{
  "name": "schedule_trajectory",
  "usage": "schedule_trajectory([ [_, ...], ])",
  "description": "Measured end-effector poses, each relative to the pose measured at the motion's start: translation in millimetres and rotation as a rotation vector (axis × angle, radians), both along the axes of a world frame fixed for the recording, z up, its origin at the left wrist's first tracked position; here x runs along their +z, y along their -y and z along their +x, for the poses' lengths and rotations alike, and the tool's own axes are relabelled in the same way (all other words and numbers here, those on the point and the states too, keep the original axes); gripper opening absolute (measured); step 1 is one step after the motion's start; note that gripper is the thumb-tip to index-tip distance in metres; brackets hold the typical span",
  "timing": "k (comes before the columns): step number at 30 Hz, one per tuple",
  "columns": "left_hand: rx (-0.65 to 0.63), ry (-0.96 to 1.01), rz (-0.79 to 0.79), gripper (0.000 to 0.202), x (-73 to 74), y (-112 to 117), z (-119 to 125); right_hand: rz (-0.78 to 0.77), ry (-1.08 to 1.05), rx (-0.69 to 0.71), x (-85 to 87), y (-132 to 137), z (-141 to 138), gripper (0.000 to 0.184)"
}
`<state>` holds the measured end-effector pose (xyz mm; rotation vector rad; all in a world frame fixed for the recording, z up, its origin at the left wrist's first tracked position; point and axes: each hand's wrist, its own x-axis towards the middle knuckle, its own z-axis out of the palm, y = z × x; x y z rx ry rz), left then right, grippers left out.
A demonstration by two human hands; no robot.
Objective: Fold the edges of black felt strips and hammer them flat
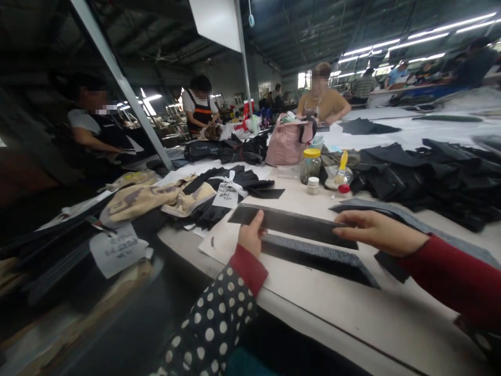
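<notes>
A long black strip of material (293,223) stretches between my two hands just over the table. Near its left end, my left hand (251,235) pinches it with the thumb on top. My right hand (371,228) grips the opposite end between thumb and fingers. Closer to me lies a second strip (313,258), dark with a fuzzy grey band along its far edge. Partly under my right forearm is a small dark piece (391,265). A longer grey-edged strip (415,224) curves behind my right hand.
Heaped black pieces (422,177) cover the right side. A yellow-lidded jar (311,166), a white bottle (312,186) and a yellow brush (343,163) stand beyond the strip. A pink bag (289,141) sits behind them. Tagged black bundles (235,183) lie left. Several people work further back.
</notes>
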<state>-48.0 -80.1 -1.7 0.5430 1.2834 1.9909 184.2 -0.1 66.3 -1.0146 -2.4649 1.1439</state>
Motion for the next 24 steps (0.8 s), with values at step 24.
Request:
schedule_trajectory([
  [24,-0.567,-0.91,-0.48,0.025,-4.0,22,-85,0.215,0.325,-0.08,-55.8,8,31,0.046],
])
